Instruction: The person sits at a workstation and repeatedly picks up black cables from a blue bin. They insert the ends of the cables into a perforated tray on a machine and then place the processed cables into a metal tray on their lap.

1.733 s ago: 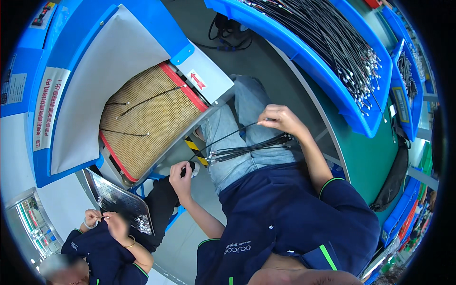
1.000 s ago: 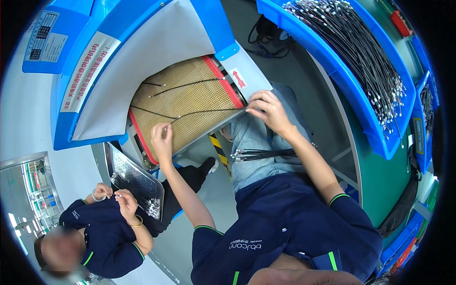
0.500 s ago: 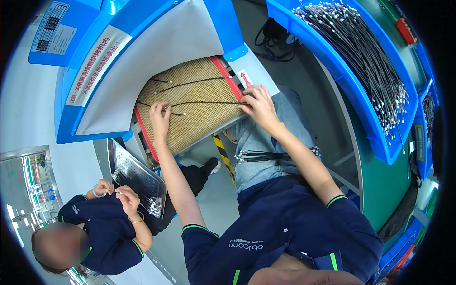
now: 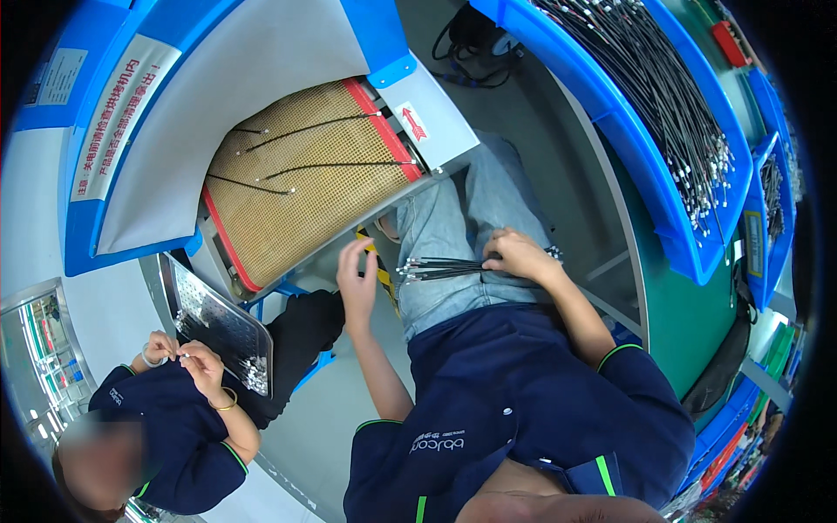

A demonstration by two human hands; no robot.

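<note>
My right hand (image 4: pixel 519 254) is on a bundle of thin black cables (image 4: pixel 445 268) lying across my thighs, its fingertips closed on them. White connectors show at the bundle's ends. My left hand (image 4: pixel 356 283) is held in the air left of my knees, fingers apart and holding nothing. Beyond it lies a tan mesh conveyor belt (image 4: pixel 305 213) with red edges. Several black cables are spread on the belt, among them a long one (image 4: pixel 340 165) near its front and another (image 4: pixel 309 132) farther back.
A blue machine hood with a pale curtain (image 4: pixel 235 78) stands over the belt. At right, a large blue bin (image 4: pixel 610 166) of black cables rests on a green bench (image 4: pixel 684 336). Lower left, a co-worker (image 4: pixel 174 436) handles something small above a metal tray (image 4: pixel 253 327).
Both hands have left the belt, where a cable now lies released. My right hand has come down to the bundle on my lap; my left has drawn back toward me. The view has shifted.
</note>
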